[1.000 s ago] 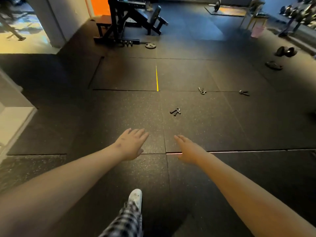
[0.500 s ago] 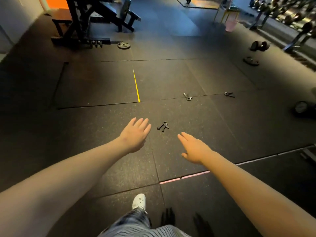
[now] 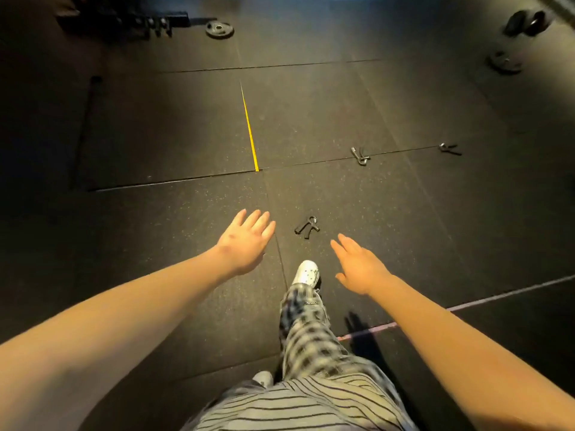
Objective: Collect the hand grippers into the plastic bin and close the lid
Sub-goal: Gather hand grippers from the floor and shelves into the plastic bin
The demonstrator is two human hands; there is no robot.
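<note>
The nearest gripper is seen on the mat, lying diagonally with its handles toward the lower left. It is flanked by the left hand and right hand, both flat and empty, neither clearly nearer. A second gripper and third gripper are seen beyond, rightward. No bin is shown.

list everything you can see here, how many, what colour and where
hand grippers: three, dark, on the floor; one just ahead of the hands, two further off to the right
weight plates: two, black, far left and far right
dumbbell: one, black, top right
yellow line: one, on a mat seam ahead
floor mats: black, speckled, throughout
shoe: one, white, between the arms
left hand: open, empty
right hand: open, empty
</note>
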